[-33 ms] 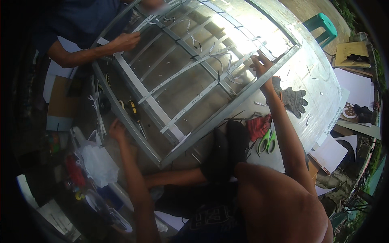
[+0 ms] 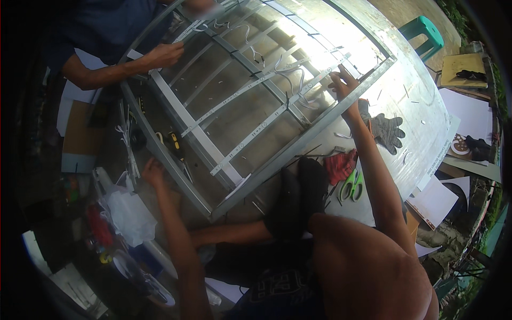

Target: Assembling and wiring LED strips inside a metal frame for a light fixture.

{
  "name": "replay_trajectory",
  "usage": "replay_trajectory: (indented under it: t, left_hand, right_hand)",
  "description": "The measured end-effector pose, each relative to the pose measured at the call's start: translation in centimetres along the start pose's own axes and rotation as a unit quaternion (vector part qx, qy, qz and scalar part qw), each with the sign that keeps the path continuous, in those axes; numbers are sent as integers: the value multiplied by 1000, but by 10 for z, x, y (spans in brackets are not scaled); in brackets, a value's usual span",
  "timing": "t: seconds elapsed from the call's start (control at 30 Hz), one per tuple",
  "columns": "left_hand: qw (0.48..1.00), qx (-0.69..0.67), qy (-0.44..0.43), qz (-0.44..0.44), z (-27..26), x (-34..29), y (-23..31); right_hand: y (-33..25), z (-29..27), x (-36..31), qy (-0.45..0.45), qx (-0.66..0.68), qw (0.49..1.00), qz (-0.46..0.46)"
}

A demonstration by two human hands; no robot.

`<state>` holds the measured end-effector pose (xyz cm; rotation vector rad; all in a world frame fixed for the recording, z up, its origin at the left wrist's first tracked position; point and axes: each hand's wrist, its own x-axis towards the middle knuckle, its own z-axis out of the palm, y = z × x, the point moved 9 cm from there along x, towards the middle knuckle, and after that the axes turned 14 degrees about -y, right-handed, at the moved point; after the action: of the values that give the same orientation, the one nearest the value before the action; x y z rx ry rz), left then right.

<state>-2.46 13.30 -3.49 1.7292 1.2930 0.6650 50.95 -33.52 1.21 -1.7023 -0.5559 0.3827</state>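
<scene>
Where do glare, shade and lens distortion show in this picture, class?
Head view: white glare washes out part of the shiny silver metal tabletop; head view: the bare left hand sits in dim shade; head view: fisheye bending bows the grey metal frame.

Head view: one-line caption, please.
Right hand by a white strip within a grey metal frame; left hand outside it.

Small print (image 2: 438, 158) on pale sheet (image 2: 452, 129), outlined lettering (image 2: 279, 284) on dark cloth (image 2: 250, 306)

At left, the metal frame (image 2: 277, 161) bars the left hand (image 2: 152, 172) from the centre. There, open gaps separate the white strips (image 2: 250, 137).
</scene>
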Motion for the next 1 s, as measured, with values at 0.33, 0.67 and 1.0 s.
replay_trajectory:
  t: [0.33, 0.67, 1.0]
  left_hand:
    - [993, -59, 99, 30, -33, -31, 44]
    - [960, -32, 56, 274, -6, -90, 353]
    - [836, 10, -528, 151, 368, -115, 378]
  right_hand:
    - [-13, 13, -4, -43, -40, 998, 26]
    - [-21, 19, -4, -117, -145, 978, -90]
    - [2, 16, -7, -45, 11, 999, 24]
